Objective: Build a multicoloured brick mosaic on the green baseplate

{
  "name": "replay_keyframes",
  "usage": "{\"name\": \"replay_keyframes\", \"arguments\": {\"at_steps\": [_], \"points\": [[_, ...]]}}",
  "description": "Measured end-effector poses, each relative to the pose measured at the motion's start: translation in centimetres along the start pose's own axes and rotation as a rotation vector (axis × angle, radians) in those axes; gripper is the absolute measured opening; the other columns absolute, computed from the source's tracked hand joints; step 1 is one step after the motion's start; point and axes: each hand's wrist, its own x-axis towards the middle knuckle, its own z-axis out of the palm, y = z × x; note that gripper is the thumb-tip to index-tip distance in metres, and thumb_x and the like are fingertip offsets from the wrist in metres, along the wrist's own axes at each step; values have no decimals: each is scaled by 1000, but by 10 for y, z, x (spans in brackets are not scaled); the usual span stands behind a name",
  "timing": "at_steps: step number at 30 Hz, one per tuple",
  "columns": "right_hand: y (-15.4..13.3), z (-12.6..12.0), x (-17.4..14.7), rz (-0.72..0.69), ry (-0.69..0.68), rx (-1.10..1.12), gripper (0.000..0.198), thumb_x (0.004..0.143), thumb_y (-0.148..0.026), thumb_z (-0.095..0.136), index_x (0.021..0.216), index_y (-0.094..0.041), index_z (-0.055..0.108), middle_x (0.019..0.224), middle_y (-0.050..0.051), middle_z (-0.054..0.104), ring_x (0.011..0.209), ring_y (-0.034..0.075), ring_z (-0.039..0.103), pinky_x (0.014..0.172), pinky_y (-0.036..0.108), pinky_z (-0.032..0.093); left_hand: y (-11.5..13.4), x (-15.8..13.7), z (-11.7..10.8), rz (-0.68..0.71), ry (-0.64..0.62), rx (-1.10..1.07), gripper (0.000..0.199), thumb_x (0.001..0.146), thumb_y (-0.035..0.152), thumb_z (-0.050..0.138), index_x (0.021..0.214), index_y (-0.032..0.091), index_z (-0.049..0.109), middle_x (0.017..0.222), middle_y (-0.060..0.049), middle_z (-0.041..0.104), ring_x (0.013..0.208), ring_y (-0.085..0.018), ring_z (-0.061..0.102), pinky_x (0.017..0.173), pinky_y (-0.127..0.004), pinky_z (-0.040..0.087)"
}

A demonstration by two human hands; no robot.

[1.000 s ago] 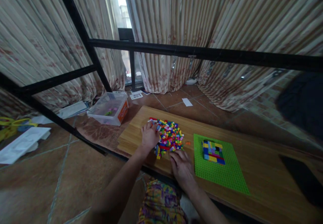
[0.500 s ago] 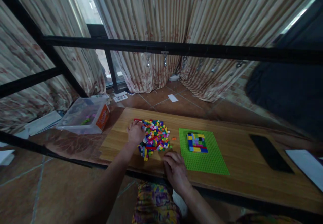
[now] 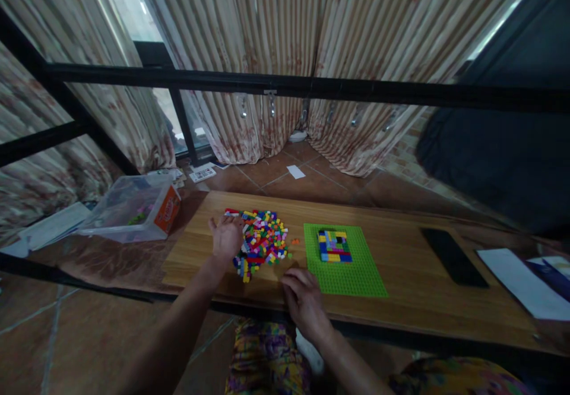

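While the left hand [image 3: 226,237] lies flat, fingers spread, against the brick pile [image 3: 262,242] at frame centre, the right hand [image 3: 303,299] rests curled, empty, on the table [image 3: 414,300] edge below it. Green baseplate [image 3: 345,261] sits just right of the pile.

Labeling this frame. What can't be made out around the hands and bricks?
Head view, all of it:
- Left hand: back faces the camera, so any brick under the fingers is hidden.
- Right hand: curled on the table; palm side hidden.
- Brick pile: single bricks too small to separate.
- Plastic box: contents blurred.
- Papers: cut off by the right edge.
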Motion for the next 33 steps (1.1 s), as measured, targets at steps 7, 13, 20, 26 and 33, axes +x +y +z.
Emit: {"name": "replay_keyframes", "arguments": {"at_steps": [7, 13, 20, 26, 33], "points": [[-5, -16, 4, 223, 89, 229, 22, 92, -25, 49, 102, -25, 69, 106, 6, 67, 101, 21, 61, 90, 36, 48, 44, -29, -22, -67, 74, -642, 23, 85, 22, 48, 95, 18, 69, 99, -9, 71, 95, -23, 64, 91, -40, 47], [-11, -36, 7, 529, 192, 540, 33, 89, -41, 54, 112, -21, 66, 112, 8, 69, 104, 22, 63, 92, 36, 48, 124, -103, -4, -290, -159, -1391, 19, 78, 30, 62, 88, 18, 71, 90, -5, 74, 85, -18, 68, 80, -29, 53], [-1, -51, -4, 661, 241, 682, 33, 81, -44, 62, 102, -20, 71, 106, 8, 72, 102, 23, 64, 92, 38, 49, 162, -119, 8, -476, -161, -1615, 21, 68, 30, 72, 83, 16, 70, 81, -4, 72, 79, -16, 67, 76, -26, 54], [10, -60, -11, 709, 282, 689, 32, 79, -44, 64, 98, -20, 71, 101, 7, 73, 97, 24, 66, 90, 40, 50, 175, -123, 15, -460, -263, -1504, 27, 72, 35, 70, 91, 16, 67, 83, -3, 70, 76, -15, 66, 72, -24, 53], [56, -83, -8, 642, 395, 436, 35, 76, -45, 66, 101, -19, 69, 99, 8, 71, 92, 23, 65, 86, 40, 50, 154, -120, 13, -170, -189, -1164, 20, 83, 32, 59, 94, 18, 66, 84, -4, 69, 80, -16, 66, 76, -26, 53]]}}
